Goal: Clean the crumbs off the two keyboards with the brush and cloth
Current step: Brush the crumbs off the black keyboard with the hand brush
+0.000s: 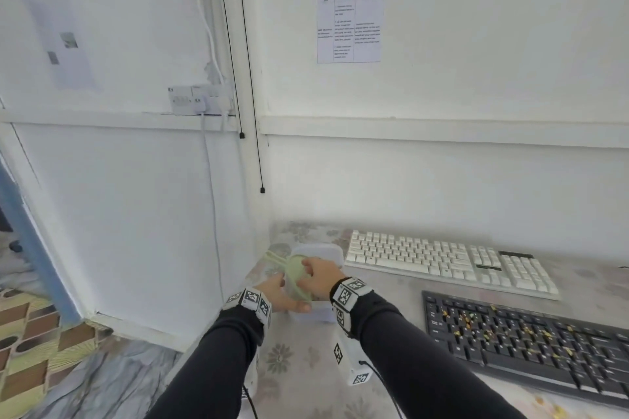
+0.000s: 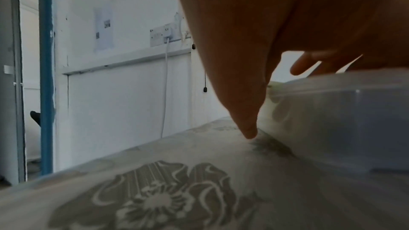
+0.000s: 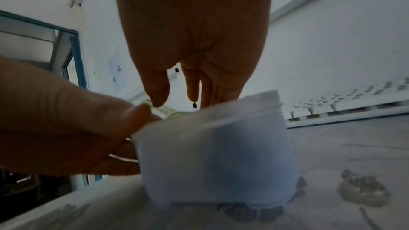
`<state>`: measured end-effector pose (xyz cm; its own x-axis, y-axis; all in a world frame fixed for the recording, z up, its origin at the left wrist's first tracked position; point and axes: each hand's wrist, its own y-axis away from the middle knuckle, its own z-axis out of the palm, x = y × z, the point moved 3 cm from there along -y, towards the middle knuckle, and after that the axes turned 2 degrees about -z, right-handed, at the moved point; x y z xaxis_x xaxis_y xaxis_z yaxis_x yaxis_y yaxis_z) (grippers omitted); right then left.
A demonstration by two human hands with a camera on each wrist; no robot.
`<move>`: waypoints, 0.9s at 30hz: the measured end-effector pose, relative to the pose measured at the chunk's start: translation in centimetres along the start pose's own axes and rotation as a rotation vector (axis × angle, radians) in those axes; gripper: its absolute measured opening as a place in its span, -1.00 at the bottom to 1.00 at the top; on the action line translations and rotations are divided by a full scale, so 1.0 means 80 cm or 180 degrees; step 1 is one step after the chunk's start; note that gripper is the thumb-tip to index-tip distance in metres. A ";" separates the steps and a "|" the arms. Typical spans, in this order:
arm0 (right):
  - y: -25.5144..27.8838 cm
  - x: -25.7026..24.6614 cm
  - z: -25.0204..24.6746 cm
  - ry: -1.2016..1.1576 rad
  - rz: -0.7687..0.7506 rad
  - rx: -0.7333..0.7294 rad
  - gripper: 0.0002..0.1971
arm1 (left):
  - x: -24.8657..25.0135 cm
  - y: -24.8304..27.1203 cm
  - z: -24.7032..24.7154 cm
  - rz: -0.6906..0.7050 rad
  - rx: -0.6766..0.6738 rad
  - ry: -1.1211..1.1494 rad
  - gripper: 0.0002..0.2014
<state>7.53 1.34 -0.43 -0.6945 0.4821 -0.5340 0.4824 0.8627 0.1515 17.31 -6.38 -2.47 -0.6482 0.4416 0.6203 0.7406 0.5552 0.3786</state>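
From the head view, both hands meet at a translucent plastic tub in the lower centre of the frame, at the near left corner of the flowered table. The left hand braces the tub's near left side, thumb along the front wall, presumably to keep the light tub from sliding. The right hand reaches over the rim with its fingers curled down onto a pale green item that lies across the top of the tub, thin green strips trailing off its upper left; whether this is the brush or the cloth I cannot tell. To the right, the white keyboard lies further back and the black keyboard, speckled with yellow crumbs, sits nearer, at lower right; both seem untouched, so the cleaning itself has likely not begun

From the left wrist view, a finger points down along the tub's wall at centre, its tip at the table surface; the fingers look fairly straight, pressing rather than clutching

From the right wrist view, the right fingers hang over the rim at centre, one tip on the green piece. Whether they have pinched it is not clear. The left thumb sits at the rim at middle left
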 end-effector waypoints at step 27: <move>0.002 0.017 0.007 0.1124 0.0149 0.0173 -0.45 | 0.011 -0.018 0.008 0.0541 -0.0332 0.0423 -0.17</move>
<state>6.93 2.05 -1.63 -0.8080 0.5521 -0.2056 0.5392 0.8337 0.1195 15.53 -6.33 -2.94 -0.4887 0.4220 0.7636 0.8558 0.4018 0.3257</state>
